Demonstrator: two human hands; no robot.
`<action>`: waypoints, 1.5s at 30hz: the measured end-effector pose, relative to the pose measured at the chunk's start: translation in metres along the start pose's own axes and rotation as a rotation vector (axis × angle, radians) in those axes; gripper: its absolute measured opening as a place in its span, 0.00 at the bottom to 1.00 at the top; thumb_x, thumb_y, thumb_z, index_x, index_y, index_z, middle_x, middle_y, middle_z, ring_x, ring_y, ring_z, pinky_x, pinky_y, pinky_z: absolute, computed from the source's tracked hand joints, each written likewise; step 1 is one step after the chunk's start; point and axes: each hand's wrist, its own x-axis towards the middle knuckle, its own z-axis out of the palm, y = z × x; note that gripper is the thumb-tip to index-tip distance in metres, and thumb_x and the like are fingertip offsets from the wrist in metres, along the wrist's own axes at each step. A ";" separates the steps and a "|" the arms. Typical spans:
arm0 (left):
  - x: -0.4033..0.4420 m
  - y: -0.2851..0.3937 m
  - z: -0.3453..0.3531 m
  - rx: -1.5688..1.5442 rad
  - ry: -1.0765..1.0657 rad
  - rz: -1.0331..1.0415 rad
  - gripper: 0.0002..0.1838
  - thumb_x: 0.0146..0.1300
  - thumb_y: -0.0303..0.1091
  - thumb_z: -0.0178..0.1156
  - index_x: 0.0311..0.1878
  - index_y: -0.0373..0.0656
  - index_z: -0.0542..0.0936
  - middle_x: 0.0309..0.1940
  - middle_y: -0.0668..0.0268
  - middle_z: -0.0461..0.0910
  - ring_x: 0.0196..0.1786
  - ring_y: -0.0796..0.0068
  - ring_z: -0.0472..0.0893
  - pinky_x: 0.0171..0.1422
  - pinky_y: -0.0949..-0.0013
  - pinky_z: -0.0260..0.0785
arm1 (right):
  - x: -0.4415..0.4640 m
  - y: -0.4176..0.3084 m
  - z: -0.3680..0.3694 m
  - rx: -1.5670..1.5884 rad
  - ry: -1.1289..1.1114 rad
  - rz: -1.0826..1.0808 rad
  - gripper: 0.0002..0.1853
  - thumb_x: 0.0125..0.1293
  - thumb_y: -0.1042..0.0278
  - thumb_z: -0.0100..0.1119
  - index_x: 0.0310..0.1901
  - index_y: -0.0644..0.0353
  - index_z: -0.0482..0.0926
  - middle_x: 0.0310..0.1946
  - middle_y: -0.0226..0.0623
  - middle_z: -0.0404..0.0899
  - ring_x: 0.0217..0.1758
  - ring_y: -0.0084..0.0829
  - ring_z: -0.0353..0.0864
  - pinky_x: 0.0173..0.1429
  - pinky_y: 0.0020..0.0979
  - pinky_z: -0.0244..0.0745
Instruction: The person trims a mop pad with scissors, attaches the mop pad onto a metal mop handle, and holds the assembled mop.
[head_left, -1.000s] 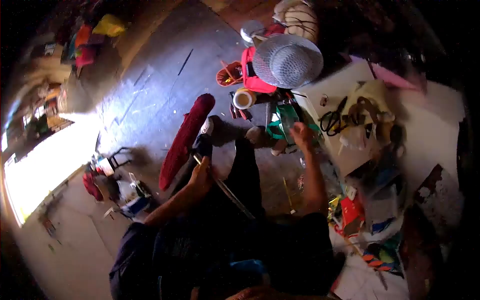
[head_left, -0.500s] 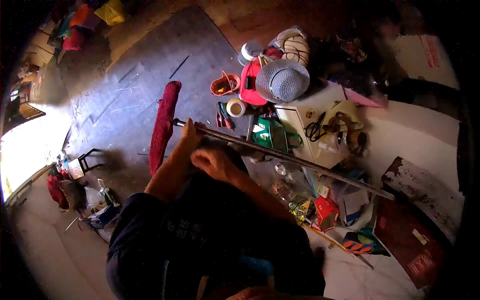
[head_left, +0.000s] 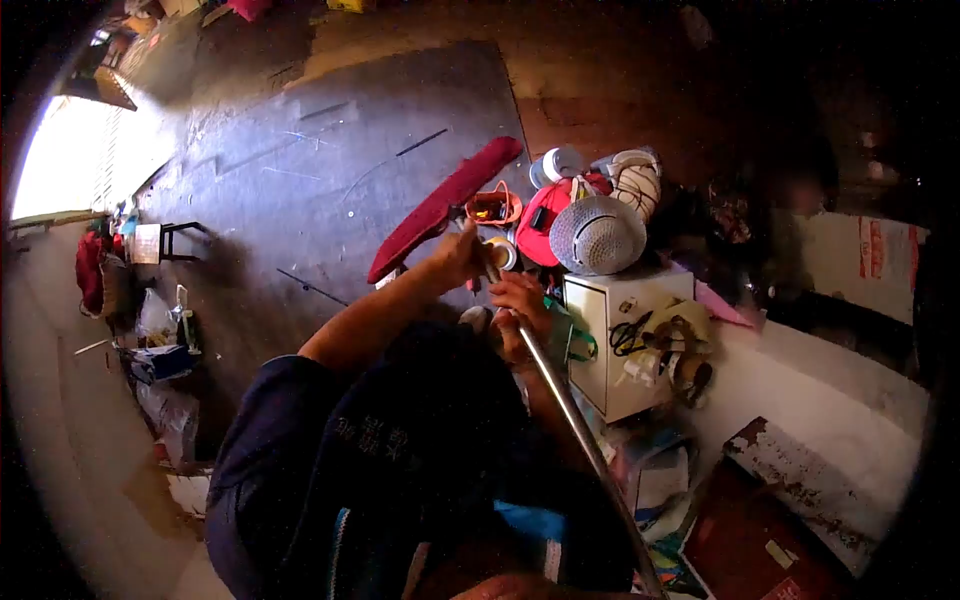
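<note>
A long mop with a red fuzzy head (head_left: pixel 445 208) stretches from upper centre to lower right by its metal pole (head_left: pixel 580 425). My left hand (head_left: pixel 457 255) is closed around the pole just below the mop head. Close beside it, lower on the pole, my right hand (head_left: pixel 522 305) has its fingers wrapped round the same pole. The mop head is held above the grey floor, partly in front of the area by an orange basket (head_left: pixel 494 208). A roll of tape (head_left: pixel 501 254) shows just behind my hands.
Right of my hands stands a white cabinet (head_left: pixel 590 330) with scissors (head_left: pixel 630 336) on top. A grey woven hat (head_left: pixel 598 236) lies on a red bag (head_left: pixel 540 232). Bags and a small black stand (head_left: pixel 185 242) are at the left. A dark red board (head_left: pixel 745 535) leans at lower right.
The mop head has swung right and tilted, and the pole now points down toward the lower right. My right hand has moved onto the pole beside my left. The camera view has shifted.
</note>
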 end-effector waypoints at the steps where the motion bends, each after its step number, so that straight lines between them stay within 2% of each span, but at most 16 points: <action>1: -0.022 0.010 0.023 0.065 -0.018 -0.016 0.28 0.70 0.55 0.45 0.46 0.34 0.73 0.28 0.58 0.78 0.28 0.69 0.79 0.32 0.61 0.74 | 0.006 -0.003 -0.003 0.098 0.050 0.033 0.10 0.65 0.68 0.48 0.28 0.61 0.74 0.34 0.42 0.80 0.48 0.43 0.78 0.63 0.46 0.63; 3: -0.032 0.002 0.030 0.230 -0.025 0.042 0.23 0.71 0.49 0.47 0.44 0.34 0.74 0.28 0.60 0.79 0.26 0.72 0.79 0.30 0.65 0.73 | 0.013 -0.004 -0.009 0.250 0.244 0.155 0.10 0.65 0.70 0.48 0.25 0.61 0.70 0.30 0.41 0.79 0.42 0.39 0.79 0.61 0.46 0.66; 6: -0.065 0.006 0.033 0.996 0.109 0.566 0.13 0.65 0.38 0.56 0.43 0.38 0.76 0.33 0.58 0.79 0.34 0.67 0.80 0.33 0.62 0.72 | 0.041 -0.009 -0.033 0.257 0.357 0.140 0.10 0.64 0.71 0.46 0.26 0.65 0.68 0.25 0.41 0.76 0.34 0.35 0.77 0.59 0.46 0.71; 7: -0.069 0.011 0.026 1.256 0.162 0.975 0.13 0.56 0.32 0.62 0.45 0.40 0.76 0.37 0.57 0.77 0.39 0.59 0.79 0.41 0.59 0.71 | 0.050 -0.010 -0.039 0.285 0.382 0.115 0.10 0.64 0.71 0.46 0.26 0.65 0.68 0.24 0.41 0.75 0.32 0.35 0.76 0.58 0.46 0.72; 9: -0.077 0.030 0.021 1.597 0.285 1.352 0.20 0.48 0.30 0.65 0.48 0.43 0.76 0.44 0.59 0.76 0.50 0.55 0.74 0.52 0.57 0.66 | 0.065 -0.006 -0.049 0.295 0.343 0.020 0.10 0.64 0.70 0.48 0.26 0.64 0.68 0.23 0.40 0.75 0.30 0.35 0.76 0.54 0.46 0.75; 13: -0.084 0.059 0.032 1.771 0.212 1.316 0.31 0.41 0.31 0.68 0.54 0.45 0.74 0.51 0.63 0.73 0.59 0.60 0.69 0.60 0.57 0.60 | 0.084 -0.014 -0.052 0.235 0.294 0.132 0.10 0.64 0.69 0.52 0.26 0.63 0.68 0.21 0.38 0.73 0.28 0.34 0.77 0.50 0.42 0.77; 15: -0.068 0.059 0.027 1.945 0.082 1.182 0.32 0.49 0.39 0.68 0.59 0.45 0.71 0.56 0.61 0.71 0.63 0.59 0.66 0.64 0.55 0.58 | 0.098 -0.026 -0.045 0.168 0.289 0.235 0.12 0.63 0.68 0.57 0.25 0.64 0.70 0.20 0.36 0.75 0.26 0.31 0.79 0.41 0.34 0.77; 18: -0.060 0.053 0.039 2.022 0.082 0.925 0.34 0.48 0.43 0.69 0.60 0.44 0.71 0.58 0.61 0.71 0.62 0.58 0.67 0.63 0.55 0.58 | 0.110 -0.012 -0.029 0.177 0.331 0.313 0.18 0.60 0.56 0.64 0.24 0.64 0.79 0.19 0.34 0.80 0.21 0.27 0.79 0.31 0.29 0.74; 19: -0.060 0.052 0.043 2.027 0.081 0.775 0.34 0.48 0.43 0.70 0.59 0.44 0.71 0.58 0.61 0.71 0.62 0.57 0.67 0.63 0.55 0.58 | 0.126 -0.045 -0.026 0.318 0.368 0.475 0.16 0.62 0.67 0.60 0.20 0.66 0.73 0.17 0.37 0.77 0.24 0.26 0.79 0.34 0.27 0.74; 21: -0.057 0.046 0.036 2.011 0.088 0.781 0.31 0.51 0.44 0.67 0.59 0.44 0.72 0.57 0.59 0.72 0.61 0.56 0.70 0.61 0.55 0.60 | 0.136 -0.039 -0.024 0.153 0.332 0.460 0.19 0.63 0.63 0.60 0.18 0.66 0.73 0.15 0.36 0.77 0.22 0.28 0.80 0.33 0.29 0.74; 23: -0.046 0.038 0.026 1.901 0.102 1.119 0.31 0.55 0.46 0.63 0.64 0.59 0.69 0.43 0.63 0.81 0.46 0.61 0.80 0.46 0.58 0.72 | 0.145 -0.031 -0.027 0.152 0.318 0.442 0.19 0.61 0.58 0.62 0.21 0.66 0.76 0.16 0.36 0.79 0.20 0.28 0.80 0.31 0.28 0.74; 27: -0.057 0.044 0.032 1.991 0.086 0.963 0.23 0.60 0.46 0.59 0.59 0.57 0.73 0.38 0.63 0.82 0.39 0.60 0.82 0.43 0.59 0.74 | 0.158 -0.041 -0.031 0.172 0.331 0.493 0.21 0.61 0.51 0.63 0.24 0.64 0.77 0.17 0.36 0.81 0.19 0.26 0.80 0.30 0.28 0.73; 29: -0.058 0.048 0.029 2.230 0.041 0.854 0.10 0.60 0.42 0.58 0.41 0.50 0.81 0.35 0.68 0.81 0.38 0.64 0.82 0.39 0.61 0.74 | 0.159 -0.038 -0.030 0.147 0.319 0.479 0.22 0.61 0.50 0.62 0.24 0.64 0.77 0.17 0.36 0.81 0.19 0.26 0.80 0.30 0.27 0.73; 35: -0.060 0.050 0.013 2.289 0.057 0.954 0.07 0.59 0.40 0.58 0.36 0.49 0.80 0.30 0.68 0.81 0.35 0.66 0.82 0.34 0.64 0.74 | 0.157 -0.035 -0.036 0.214 0.290 0.428 0.22 0.64 0.52 0.60 0.24 0.64 0.75 0.15 0.37 0.79 0.17 0.28 0.78 0.27 0.29 0.73; 38: -0.065 0.060 0.007 2.155 -0.007 0.802 0.12 0.59 0.41 0.59 0.44 0.50 0.82 0.36 0.62 0.82 0.40 0.60 0.81 0.45 0.60 0.73 | 0.160 -0.041 -0.046 0.774 0.030 0.312 0.20 0.65 0.59 0.60 0.19 0.60 0.70 0.11 0.32 0.69 0.13 0.26 0.71 0.24 0.33 0.73; 45: -0.075 0.060 0.006 1.755 -0.139 1.014 0.11 0.57 0.39 0.61 0.41 0.47 0.83 0.35 0.62 0.82 0.40 0.58 0.81 0.45 0.60 0.73 | 0.168 -0.063 -0.040 0.734 0.028 0.304 0.22 0.61 0.56 0.64 0.16 0.58 0.69 0.08 0.29 0.66 0.10 0.23 0.68 0.21 0.31 0.72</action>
